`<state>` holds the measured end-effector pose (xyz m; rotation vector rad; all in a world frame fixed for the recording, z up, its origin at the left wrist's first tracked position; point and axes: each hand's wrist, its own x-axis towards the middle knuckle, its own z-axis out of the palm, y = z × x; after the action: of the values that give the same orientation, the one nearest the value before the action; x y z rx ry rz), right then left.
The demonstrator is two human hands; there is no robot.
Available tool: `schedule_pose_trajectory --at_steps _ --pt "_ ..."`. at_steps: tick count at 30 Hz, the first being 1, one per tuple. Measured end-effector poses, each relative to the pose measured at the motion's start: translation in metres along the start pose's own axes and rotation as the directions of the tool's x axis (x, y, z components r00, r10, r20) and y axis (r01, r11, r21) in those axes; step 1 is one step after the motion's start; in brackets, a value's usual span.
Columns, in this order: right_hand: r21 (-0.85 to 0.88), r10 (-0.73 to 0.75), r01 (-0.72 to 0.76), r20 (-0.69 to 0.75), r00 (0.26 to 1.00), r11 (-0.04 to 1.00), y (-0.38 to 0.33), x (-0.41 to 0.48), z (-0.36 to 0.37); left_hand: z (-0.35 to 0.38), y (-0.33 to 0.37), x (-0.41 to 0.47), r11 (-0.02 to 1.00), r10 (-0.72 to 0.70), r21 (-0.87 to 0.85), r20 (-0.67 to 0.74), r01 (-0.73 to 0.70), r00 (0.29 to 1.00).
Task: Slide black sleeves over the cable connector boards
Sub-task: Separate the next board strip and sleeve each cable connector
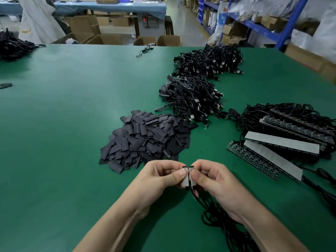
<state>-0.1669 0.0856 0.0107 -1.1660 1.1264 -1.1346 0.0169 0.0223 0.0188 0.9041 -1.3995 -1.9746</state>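
The left hand (163, 176) pinches the left connector board (185, 181) between thumb and curled fingers, and the right hand (213, 179) pinches the right connector board (193, 179) the same way. The two small boards are held just above the near middle of the green table (72, 124), side by side with their grey faces up; whether their long edges touch cannot be told. A black cable (209, 213) runs from the near ends of the boards, under the right wrist, into loose coils on the table at the near right. Just beyond the hands lies a heap of flat black sleeves (145, 139). To the right of the hands, long grey-backed board strips (281, 147) lie fanned over one another, with tangled cables behind them. Farther off, right of centre, sit two piles of cables (192, 97) with USB plugs, the nearer one touching the sleeve heap. A single cable (145, 50) lies at the far edge, another dark cable pile (12, 46) at the far left, and a stray sleeve (6, 85) at the left edge. Cardboard boxes (81, 28) and blue shelving (254, 24) stand beyond the table.
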Motion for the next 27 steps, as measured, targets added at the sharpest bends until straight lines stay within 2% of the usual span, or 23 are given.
schedule_pose_trajectory --at_steps 5,7,9,13,15,16,18,19,21,23,24,27 --pt "-0.026 0.010 -0.011 -0.067 0.998 1.000 -0.002 0.001 -0.004 0.003 0.000 0.000 0.999 0.030 -0.011 -0.015 -0.030 0.999" --pt "-0.178 0.033 -0.054 -0.124 0.992 0.983 -0.005 0.002 -0.013 0.003 0.001 0.000 0.998 0.058 0.010 -0.022 -0.058 0.998" --pt "-0.385 0.021 -0.116 -0.243 0.970 0.916 -0.005 0.001 -0.021 0.003 0.003 0.000 0.996 0.092 0.015 -0.020 -0.091 0.996" --pt "-0.655 -0.148 -0.189 -0.423 0.894 0.731 -0.007 -0.003 -0.025 0.001 0.010 -0.004 0.975 0.221 0.013 0.079 -0.223 0.972" --pt "-0.739 -0.274 -0.107 -0.375 0.885 0.665 -0.011 -0.006 -0.026 0.000 0.013 -0.005 0.956 0.288 0.025 0.091 -0.291 0.953" --pt "-0.720 -0.306 -0.002 -0.298 0.904 0.694 -0.014 -0.007 -0.025 0.000 0.013 -0.005 0.946 0.319 0.044 0.073 -0.322 0.945" --pt "-0.568 -0.237 0.155 -0.073 0.969 0.808 -0.021 -0.011 -0.019 0.001 0.012 -0.005 0.921 0.379 0.087 0.009 -0.378 0.925" --pt "-0.532 -0.158 0.149 0.029 0.987 0.834 -0.022 -0.012 -0.015 0.002 0.011 -0.005 0.909 0.408 0.103 -0.027 -0.403 0.913" --pt "-0.626 -0.063 0.148 0.156 0.986 0.766 -0.019 -0.013 -0.011 0.002 0.010 -0.004 0.886 0.458 0.129 -0.076 -0.446 0.886" --pt "-0.732 -0.038 0.156 0.175 0.984 0.663 -0.016 -0.015 -0.009 0.000 0.010 -0.004 0.866 0.495 0.137 -0.089 -0.481 0.864" --pt "-0.729 -0.051 0.153 0.160 0.986 0.667 -0.016 -0.016 -0.010 -0.001 0.011 -0.004 0.860 0.506 0.130 -0.092 -0.494 0.858" --pt "-0.556 -0.082 0.110 0.076 0.994 0.824 -0.023 -0.018 -0.016 -0.002 0.011 -0.003 0.865 0.501 0.077 -0.130 -0.495 0.855"
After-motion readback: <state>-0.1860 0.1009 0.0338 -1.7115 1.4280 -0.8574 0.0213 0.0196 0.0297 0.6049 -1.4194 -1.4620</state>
